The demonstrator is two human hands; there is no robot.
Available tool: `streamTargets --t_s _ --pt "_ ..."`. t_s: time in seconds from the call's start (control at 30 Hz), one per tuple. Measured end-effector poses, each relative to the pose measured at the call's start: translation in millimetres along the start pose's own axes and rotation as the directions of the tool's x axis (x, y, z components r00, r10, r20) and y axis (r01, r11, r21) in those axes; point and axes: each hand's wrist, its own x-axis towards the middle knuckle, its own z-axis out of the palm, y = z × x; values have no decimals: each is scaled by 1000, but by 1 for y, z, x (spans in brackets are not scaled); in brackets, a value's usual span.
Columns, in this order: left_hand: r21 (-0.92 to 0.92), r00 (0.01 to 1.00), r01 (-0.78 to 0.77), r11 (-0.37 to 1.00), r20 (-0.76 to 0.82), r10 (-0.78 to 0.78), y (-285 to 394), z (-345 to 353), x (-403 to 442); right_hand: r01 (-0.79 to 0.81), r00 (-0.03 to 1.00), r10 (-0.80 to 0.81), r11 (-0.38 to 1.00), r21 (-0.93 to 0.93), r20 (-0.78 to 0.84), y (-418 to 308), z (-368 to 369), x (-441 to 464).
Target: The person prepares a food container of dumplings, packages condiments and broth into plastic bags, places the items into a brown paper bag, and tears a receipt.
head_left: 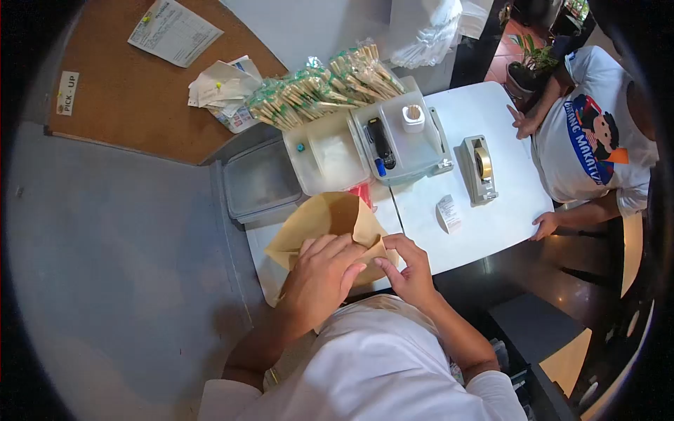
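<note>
Close to my body, a brown paper bag (326, 214) stands at the near edge of the white table, its mouth spread wide toward me. My left hand (321, 274) lies over the bag's near side, with the fingertips at its rim. At the bag's right corner, my right hand (408, 270) pinches the folded paper between thumb and fingers. Both hands touch the bag, and their fingertips are close together. The bottom of the bag is hidden from view.
Plastic bins (326, 154) line the table's back, below wrapped chopsticks (323, 91). A tape dispenser (479, 170) and a receipt (448, 214) lie on the white table (519, 196). Another person (586, 126) stands at its right end, one hand on the edge. A corkboard (140, 91) hangs at upper left.
</note>
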Motion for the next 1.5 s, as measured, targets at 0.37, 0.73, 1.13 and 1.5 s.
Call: streamTargets --t_s 0.37,0.73,1.13,1.5 --pt "-79 998 -20 997 -54 16 -25 -12 7 168 981 -159 983 -77 115 -20 2 32" --pt "-395 864 -179 901 -501 -48 -68 -41 -70 189 911 -172 982 -9 374 -3 0 72" --pt "-327 893 -28 945 -433 -123 -161 81 -116 79 914 -92 996 49 395 -5 6 77" --pt "-579 807 -108 808 -526 -269 -120 64 -140 356 872 -283 926 -122 400 -24 -8 29"
